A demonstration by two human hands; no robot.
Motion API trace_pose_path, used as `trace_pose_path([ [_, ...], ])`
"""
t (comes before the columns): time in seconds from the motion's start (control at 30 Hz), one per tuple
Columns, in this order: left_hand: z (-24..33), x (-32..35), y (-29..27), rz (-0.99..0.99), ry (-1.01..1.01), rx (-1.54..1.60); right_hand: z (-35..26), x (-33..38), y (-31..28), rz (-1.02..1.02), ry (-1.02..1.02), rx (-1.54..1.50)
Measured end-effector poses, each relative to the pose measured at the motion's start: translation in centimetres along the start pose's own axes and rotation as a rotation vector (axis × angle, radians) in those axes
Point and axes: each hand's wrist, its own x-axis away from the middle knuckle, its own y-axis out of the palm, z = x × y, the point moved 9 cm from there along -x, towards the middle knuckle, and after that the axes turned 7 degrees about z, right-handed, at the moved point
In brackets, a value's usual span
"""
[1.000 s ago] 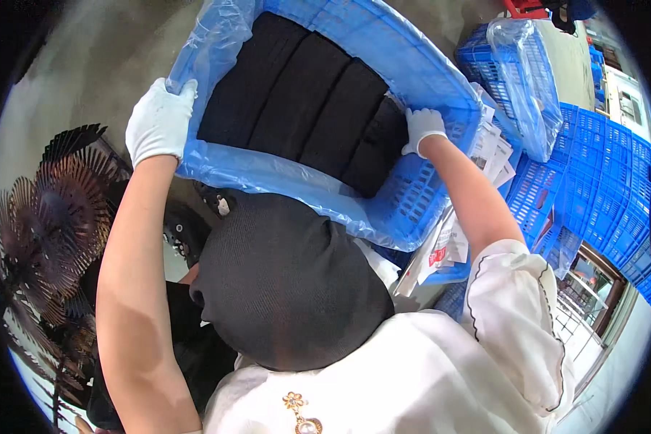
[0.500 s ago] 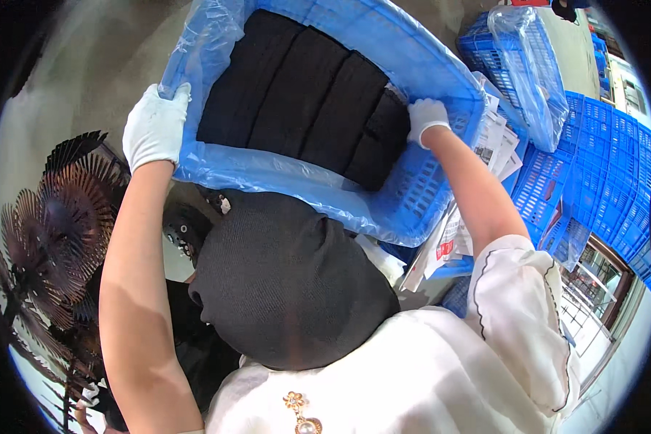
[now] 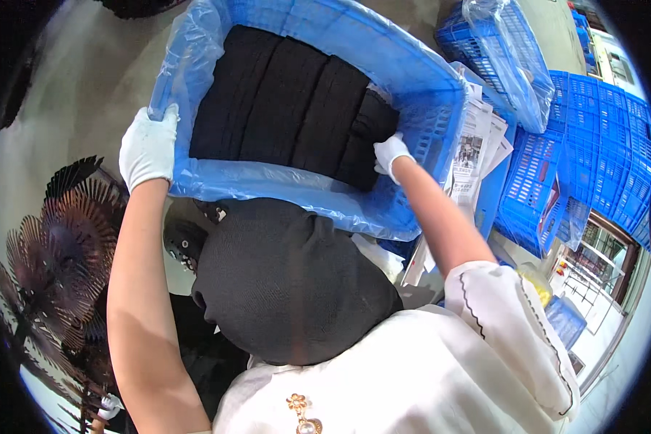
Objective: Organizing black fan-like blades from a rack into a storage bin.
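A blue plastic crate (image 3: 435, 155), lined with clear plastic film (image 3: 267, 172), stands tilted in front of me. Rows of tightly packed black folded cloth (image 3: 286, 98) fill its middle; the exact kind of cloth is hard to tell. My left hand (image 3: 148, 145), in a white glove, is closed round the crate's left rim and the film there. Inside the crate, my right hand (image 3: 390, 154), also gloved in white, has its fingers curled against the right end of the last black row. Some of its fingertips are hidden.
Printed papers (image 3: 474, 137) lie right of the crate. Beyond them are blue crates (image 3: 604, 148), one film-covered (image 3: 495, 54). At left stands a dark machine with radiating, comb-like blades (image 3: 65, 246). Another person's gloved hand (image 3: 110, 406) shows at lower left. Rounded black ribbed cloth (image 3: 289, 278) lies between my arms.
My right hand has left the crate's right wall and moved left onto the end black row. My left hand still grips the rim. The crate appears slightly lower and further left.
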Motion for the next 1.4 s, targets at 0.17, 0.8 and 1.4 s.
trace_pose_path([
  [0.17, 0.7, -0.1, 0.6, 0.007, 0.026, 0.000, -1.5, -4.8, 8.6, -0.108, 0.162, 0.605],
  [0.8, 0.4, 0.2, 0.5, 0.021, 0.020, 0.010, 20.9, -21.3, 24.2, -0.135, 0.225, 2.044],
  [1.4, -1.1, 0.5, -0.3, 0.091, 0.025, 0.029, 18.9, -25.6, 21.4, 0.027, 0.017, 2.182],
])
